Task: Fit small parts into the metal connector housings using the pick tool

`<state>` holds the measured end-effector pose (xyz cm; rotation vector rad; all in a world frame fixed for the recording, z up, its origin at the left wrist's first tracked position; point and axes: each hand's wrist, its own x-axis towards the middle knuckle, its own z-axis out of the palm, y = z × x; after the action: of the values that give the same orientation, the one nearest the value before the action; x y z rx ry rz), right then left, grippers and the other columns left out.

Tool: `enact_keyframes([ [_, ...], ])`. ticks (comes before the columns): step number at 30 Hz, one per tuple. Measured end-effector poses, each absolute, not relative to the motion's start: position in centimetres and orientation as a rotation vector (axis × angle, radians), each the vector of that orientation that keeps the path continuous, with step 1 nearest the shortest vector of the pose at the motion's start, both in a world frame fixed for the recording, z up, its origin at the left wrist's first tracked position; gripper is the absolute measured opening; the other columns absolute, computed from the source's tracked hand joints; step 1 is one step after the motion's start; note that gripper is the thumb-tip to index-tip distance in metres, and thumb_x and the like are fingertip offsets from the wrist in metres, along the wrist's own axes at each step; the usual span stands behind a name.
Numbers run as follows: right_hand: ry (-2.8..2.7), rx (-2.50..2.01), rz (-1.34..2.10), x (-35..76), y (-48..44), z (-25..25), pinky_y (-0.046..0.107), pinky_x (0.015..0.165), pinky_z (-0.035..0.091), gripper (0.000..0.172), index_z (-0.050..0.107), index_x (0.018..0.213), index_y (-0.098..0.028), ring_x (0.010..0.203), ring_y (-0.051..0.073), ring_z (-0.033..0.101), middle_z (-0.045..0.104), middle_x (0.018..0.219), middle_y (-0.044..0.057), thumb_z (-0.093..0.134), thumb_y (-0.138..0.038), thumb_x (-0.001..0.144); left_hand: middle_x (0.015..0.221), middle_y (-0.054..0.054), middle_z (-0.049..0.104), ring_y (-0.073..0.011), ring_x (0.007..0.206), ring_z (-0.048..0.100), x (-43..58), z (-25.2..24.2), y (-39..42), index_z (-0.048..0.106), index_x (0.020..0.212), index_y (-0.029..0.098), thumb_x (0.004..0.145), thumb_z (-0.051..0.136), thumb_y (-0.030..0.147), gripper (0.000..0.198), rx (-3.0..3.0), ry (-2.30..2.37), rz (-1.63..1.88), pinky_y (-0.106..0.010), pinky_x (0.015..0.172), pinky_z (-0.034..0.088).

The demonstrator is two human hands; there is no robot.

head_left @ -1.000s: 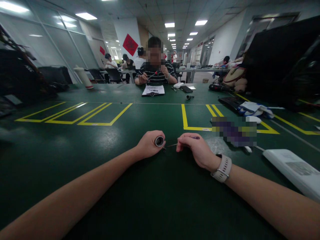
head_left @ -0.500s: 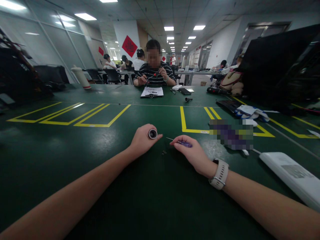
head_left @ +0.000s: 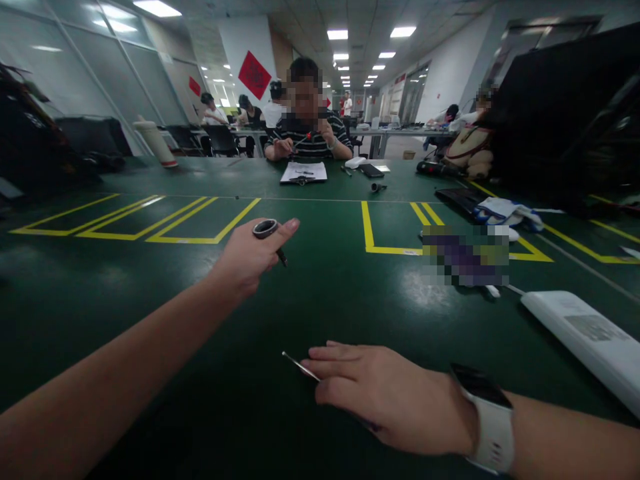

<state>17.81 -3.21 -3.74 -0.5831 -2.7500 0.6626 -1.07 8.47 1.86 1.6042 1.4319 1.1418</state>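
My left hand (head_left: 247, 257) is closed around a dark, hollow part with a round metal rim (head_left: 265, 229); a thin dark stem sticks out below my fingers. Its thumb points to the right. Low over the near table, my right hand (head_left: 383, 393) is palm down with its fingers close together. The thin metal shaft of a screwdriver (head_left: 300, 367) juts out to the left from under these fingers. Most of its purple handle is hidden by the hand. Small dark rings from the earlier picture do not show now.
Across the green table (head_left: 210, 373) a person (head_left: 310, 127) handles a thin tool above a clipboard (head_left: 303, 173). A similar dark part (head_left: 379, 187) lies beyond yellow tape. To the right are a blurred purple item (head_left: 463, 257), a white power strip (head_left: 575, 333) and a cloth (head_left: 507, 212).
My right hand has come nearer to me and turned palm down, with the screwdriver still in it. My left hand has moved left and tilted the part. The small rings are out of sight.
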Motion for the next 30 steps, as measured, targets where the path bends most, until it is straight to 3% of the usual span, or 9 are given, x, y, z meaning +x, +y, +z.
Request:
enact_keyframes([
  [4, -2.715, -0.645, 0.787, 19.7, -5.3, -3.0, 0.032, 0.113, 0.023, 0.036, 0.054, 0.113, -0.013, 0.132, 0.018, 0.034, 0.048, 0.136, 0.009, 0.050, -0.001, 0.079, 0.051, 0.007, 0.038, -0.0024, 0.036, 0.031, -0.4, 2.5, 6.1, 0.049, 0.064, 0.015, 0.075, 0.064, 0.027, 0.022, 1.167, 1.213, 1.090, -0.014, 0.031, 0.018],
  [7, -2.355, -0.785, 0.955, 20.5, -5.3, -2.7, 0.032, 0.108, 0.031, 0.029, 0.056, 0.112, -0.018, 0.125, 0.016, 0.044, 0.055, 0.128, 0.007, 0.048, -0.009, 0.085, 0.058, 0.003, 0.050, -0.0033, 0.043, 0.045, 0.2, 2.8, 4.5, 0.055, 0.072, 0.013, 0.072, 0.064, 0.010, 0.009, 0.973, 1.180, 1.087, -0.011, 0.036, 0.034],
  [10, -1.761, -0.983, 1.229, 20.9, -4.6, -3.0, 0.032, 0.095, 0.045, 0.021, 0.060, 0.107, -0.022, 0.109, 0.016, 0.056, 0.063, 0.115, 0.005, 0.049, -0.022, 0.089, 0.069, -0.002, 0.060, -0.0087, 0.056, 0.058, 0.6, 2.8, 3.1, 0.060, 0.080, 0.012, 0.069, 0.060, 0.002, 0.015, 0.835, 1.168, 1.107, -0.016, 0.050, 0.050],
  [13, -1.327, -0.981, 1.481, 21.2, -3.9, -3.9, 0.032, 0.081, 0.050, 0.022, 0.065, 0.087, -0.018, 0.082, 0.015, 0.063, 0.068, 0.084, 0.004, 0.048, -0.031, 0.090, 0.082, -0.007, 0.066, -0.0159, 0.075, 0.065, 0.8, 2.4, 2.0, 0.063, 0.088, 0.012, 0.069, 0.056, 0.000, 0.023, 0.792, 1.096, 1.128, -0.024, 0.067, 0.057],
  [16, -1.178, -0.950, 1.542, 21.3, -3.8, -4.8, 0.032, 0.078, 0.050, 0.026, 0.063, 0.073, -0.017, 0.066, 0.012, 0.060, 0.063, 0.065, 0.000, 0.051, -0.034, 0.088, 0.093, -0.009, 0.068, -0.0214, 0.088, 0.065, 0.5, 1.7, 1.3, 0.064, 0.093, 0.014, 0.069, 0.053, 0.002, 0.030, 0.875, 1.099, 1.067, -0.031, 0.079, 0.056],
  [21, -1.199, -0.977, 1.500, 21.4, -4.0, -5.2, 0.033, 0.078, 0.049, 0.025, 0.061, 0.069, -0.018, 0.062, 0.012, 0.057, 0.060, 0.060, -0.001, 0.054, -0.034, 0.086, 0.105, -0.007, 0.068, -0.0255, 0.096, 0.064, 0.2, 0.8, 0.8, 0.066, 0.099, 0.021, 0.066, 0.059, 0.010, 0.036, 1.059, 1.174, 0.912, -0.034, 0.083, 0.056],
  [30, -1.437, -1.147, 1.243, 21.2, -4.5, -4.4, 0.033, 0.075, 0.051, 0.029, 0.058, 0.066, -0.018, 0.068, 0.015, 0.060, 0.058, 0.061, 0.000, 0.050, -0.036, 0.087, 0.102, -0.006, 0.069, -0.0245, 0.095, 0.065, 0.3, 0.3, 0.6, 0.068, 0.097, 0.022, 0.062, 0.066, 0.016, 0.036, 1.031, 1.147, 0.867, -0.031, 0.082, 0.054],
])
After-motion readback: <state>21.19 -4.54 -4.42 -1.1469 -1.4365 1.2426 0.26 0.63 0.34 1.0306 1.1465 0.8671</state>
